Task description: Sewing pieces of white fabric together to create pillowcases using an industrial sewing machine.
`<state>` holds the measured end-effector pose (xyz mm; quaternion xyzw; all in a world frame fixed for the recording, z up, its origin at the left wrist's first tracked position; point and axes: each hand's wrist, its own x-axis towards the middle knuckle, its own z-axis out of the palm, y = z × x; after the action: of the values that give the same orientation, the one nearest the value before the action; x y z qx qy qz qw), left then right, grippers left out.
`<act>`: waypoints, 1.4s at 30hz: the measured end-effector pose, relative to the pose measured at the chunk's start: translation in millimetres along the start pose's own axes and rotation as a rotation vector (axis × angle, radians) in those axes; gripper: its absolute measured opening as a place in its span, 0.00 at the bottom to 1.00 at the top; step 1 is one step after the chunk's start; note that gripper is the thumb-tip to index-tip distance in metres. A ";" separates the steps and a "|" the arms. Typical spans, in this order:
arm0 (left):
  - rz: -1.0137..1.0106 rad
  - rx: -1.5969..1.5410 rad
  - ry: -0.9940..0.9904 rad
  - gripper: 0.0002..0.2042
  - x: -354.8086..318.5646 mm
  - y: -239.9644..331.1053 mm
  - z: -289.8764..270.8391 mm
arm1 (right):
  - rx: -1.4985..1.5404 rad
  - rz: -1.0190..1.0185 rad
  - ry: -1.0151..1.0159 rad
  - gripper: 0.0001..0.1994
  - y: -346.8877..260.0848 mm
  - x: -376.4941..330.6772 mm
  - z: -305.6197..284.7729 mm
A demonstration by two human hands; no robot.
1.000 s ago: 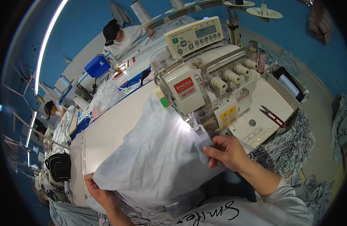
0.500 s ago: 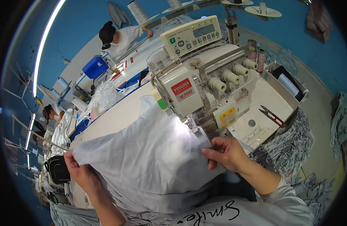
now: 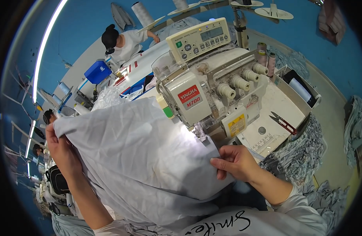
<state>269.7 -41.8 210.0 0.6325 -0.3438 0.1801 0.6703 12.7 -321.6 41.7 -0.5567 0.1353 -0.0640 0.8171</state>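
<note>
A pale grey-blue piece of fabric (image 3: 129, 153) spreads from my left hand across to the overlock sewing machine (image 3: 188, 94). My left hand (image 3: 65, 153) pinches its far left corner and holds it raised. Close to the needle area, my right hand (image 3: 234, 163) grips the fabric's right edge between thumb and fingers. The cloth lies under the lit presser foot (image 3: 199, 131), where the lamp glare hides the stitching spot. Below, the fabric drapes in folds toward my lap.
Red-handled thread snips (image 3: 284, 122) lie on the machine bed's right. Behind them a tray (image 3: 312, 100) holds a dark item and a thread cone. Fabric scraps (image 3: 297, 151) hang at the right edge. A co-worker (image 3: 124, 45) sits beyond, near a blue machine head (image 3: 97, 70).
My left hand has moved left and up, lifting the fabric corner and stretching the cloth wider. My right hand stays in nearly the same place, holding the edge.
</note>
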 end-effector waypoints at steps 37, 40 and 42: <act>-0.221 0.907 0.061 0.06 -185.2 -59.7 2.5 | 0.001 -0.006 -0.031 0.09 -5.0 -1.4 -0.5; 0.227 0.962 0.230 0.05 -131.8 -54.7 0.1 | 0.039 -0.029 -0.064 0.09 -0.8 2.0 1.8; 0.246 0.844 0.235 0.05 -91.8 -51.6 12.3 | 0.034 -0.026 -0.031 0.08 1.4 3.8 -1.0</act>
<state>237.7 -42.9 109.0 0.7799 -0.2346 0.4534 0.3620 16.0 -322.9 39.5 -0.5452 0.1140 -0.0685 0.8277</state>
